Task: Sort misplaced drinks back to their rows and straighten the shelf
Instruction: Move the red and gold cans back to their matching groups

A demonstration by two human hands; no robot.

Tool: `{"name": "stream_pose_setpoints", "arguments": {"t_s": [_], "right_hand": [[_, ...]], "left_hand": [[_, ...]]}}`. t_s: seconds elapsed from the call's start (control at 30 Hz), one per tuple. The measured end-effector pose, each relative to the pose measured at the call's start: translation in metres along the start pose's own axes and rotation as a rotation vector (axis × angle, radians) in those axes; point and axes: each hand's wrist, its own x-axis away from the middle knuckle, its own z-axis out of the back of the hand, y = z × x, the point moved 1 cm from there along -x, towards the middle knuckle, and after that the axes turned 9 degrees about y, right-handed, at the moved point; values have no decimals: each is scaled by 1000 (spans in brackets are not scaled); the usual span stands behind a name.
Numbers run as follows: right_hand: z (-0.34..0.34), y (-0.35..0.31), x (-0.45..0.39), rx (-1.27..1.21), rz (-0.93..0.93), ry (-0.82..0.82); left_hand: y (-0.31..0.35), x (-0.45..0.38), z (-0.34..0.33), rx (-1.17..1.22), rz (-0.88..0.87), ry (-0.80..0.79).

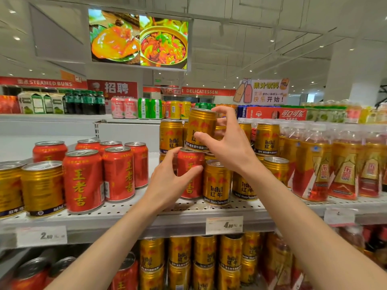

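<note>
My right hand [227, 141] grips a gold Red Bull can [200, 128], which sits tilted on top of a red herbal-tea can [191, 174]. My left hand [170, 181] curls round that red can, which stands among gold Red Bull cans [216, 183] on the white perforated shelf [188, 208]. To the left, red cans [83, 181] stand in a group. Two gold cans [41, 187] stand at their left end.
Bottled orange-gold drinks [343, 164] fill the shelf's right side. More gold cans [205, 258] and red cans are stacked on the shelf below. Price tags [224, 225] hang on the shelf edge. A higher back shelf carries mixed cans and bottles [83, 103].
</note>
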Motion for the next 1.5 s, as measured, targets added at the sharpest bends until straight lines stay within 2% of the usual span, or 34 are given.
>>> {"name": "stream_pose_setpoints", "arguments": {"t_s": [0.23, 0.53, 0.77, 0.87, 0.97, 1.13, 1.33, 1.4, 1.5], "right_hand": [[18, 11, 5, 2, -27, 27], [1, 6, 3, 54, 2, -119], [-13, 4, 20, 372, 93, -428], [-15, 6, 22, 573, 189, -489], [-14, 3, 21, 620, 212, -530], [-8, 1, 26, 544, 238, -449], [3, -1, 60, 268, 392, -97], [2, 1, 79, 203, 371, -99], [-5, 4, 103, 119, 307, -191]], "left_hand": [[2, 10, 16, -14, -23, 119], [0, 27, 57, -3, -13, 202], [-2, 35, 65, -25, -28, 203], [-3, 35, 65, -15, -23, 205], [-2, 35, 65, -9, -15, 207], [-2, 36, 65, 41, 5, 216], [1, 44, 69, 219, 88, 269], [2, 48, 70, 314, 129, 283], [6, 55, 69, 377, 174, 289]]}}
